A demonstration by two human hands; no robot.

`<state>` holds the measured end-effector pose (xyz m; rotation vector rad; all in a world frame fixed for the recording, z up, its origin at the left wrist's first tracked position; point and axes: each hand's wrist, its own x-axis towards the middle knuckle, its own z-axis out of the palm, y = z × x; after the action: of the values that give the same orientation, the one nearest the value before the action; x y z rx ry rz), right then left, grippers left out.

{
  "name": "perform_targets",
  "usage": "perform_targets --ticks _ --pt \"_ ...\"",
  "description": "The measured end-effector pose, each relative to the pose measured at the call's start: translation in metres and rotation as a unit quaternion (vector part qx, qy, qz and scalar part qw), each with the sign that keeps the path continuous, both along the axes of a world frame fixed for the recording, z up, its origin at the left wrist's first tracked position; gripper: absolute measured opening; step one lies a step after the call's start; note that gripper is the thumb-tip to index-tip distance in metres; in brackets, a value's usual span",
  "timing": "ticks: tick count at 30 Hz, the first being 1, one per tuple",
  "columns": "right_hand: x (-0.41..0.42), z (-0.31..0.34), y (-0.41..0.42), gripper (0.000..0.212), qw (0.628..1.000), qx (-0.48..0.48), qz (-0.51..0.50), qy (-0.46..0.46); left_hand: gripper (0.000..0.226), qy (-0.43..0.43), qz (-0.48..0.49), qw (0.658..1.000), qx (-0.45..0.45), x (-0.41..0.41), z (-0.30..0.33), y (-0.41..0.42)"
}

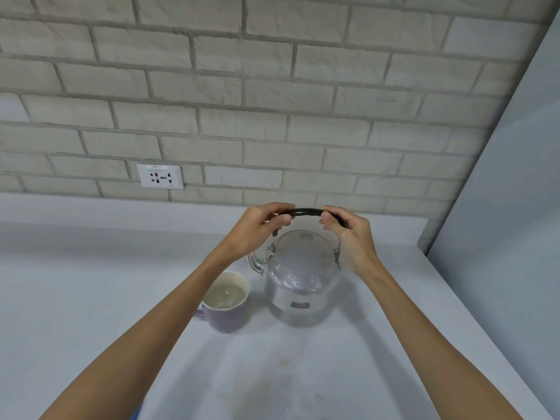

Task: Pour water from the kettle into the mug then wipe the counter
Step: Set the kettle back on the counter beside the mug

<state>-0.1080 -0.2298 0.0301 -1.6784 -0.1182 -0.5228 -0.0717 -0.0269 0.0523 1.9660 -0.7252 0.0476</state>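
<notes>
A silver metal kettle [301, 280] stands upright on the pale counter [91, 298], its spout pointing left. Its black arched handle [306, 212] is raised over the lid. My left hand [257, 231] grips the handle's left end and my right hand [348, 237] grips its right end. A lilac mug [225, 301] holding water sits just left of the kettle, below the spout, partly behind my left forearm.
A brick wall [272, 101] runs along the back with a white power socket [160, 176] at the left. A smooth grey panel [515, 207] closes the right side. Faint stains [285, 363] mark the counter in front of the kettle.
</notes>
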Motion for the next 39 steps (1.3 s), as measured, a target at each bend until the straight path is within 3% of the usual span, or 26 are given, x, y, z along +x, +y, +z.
perform_targets --ticks 22,39 --pt "0.086 -0.065 -0.004 0.013 0.997 0.009 0.027 0.076 0.022 0.042 0.075 0.995 0.042 0.076 -0.057 -0.012" --pt "0.150 -0.076 -0.008 0.014 0.999 0.022 0.005 0.043 0.024 0.027 0.083 0.996 0.020 0.133 -0.062 -0.025"
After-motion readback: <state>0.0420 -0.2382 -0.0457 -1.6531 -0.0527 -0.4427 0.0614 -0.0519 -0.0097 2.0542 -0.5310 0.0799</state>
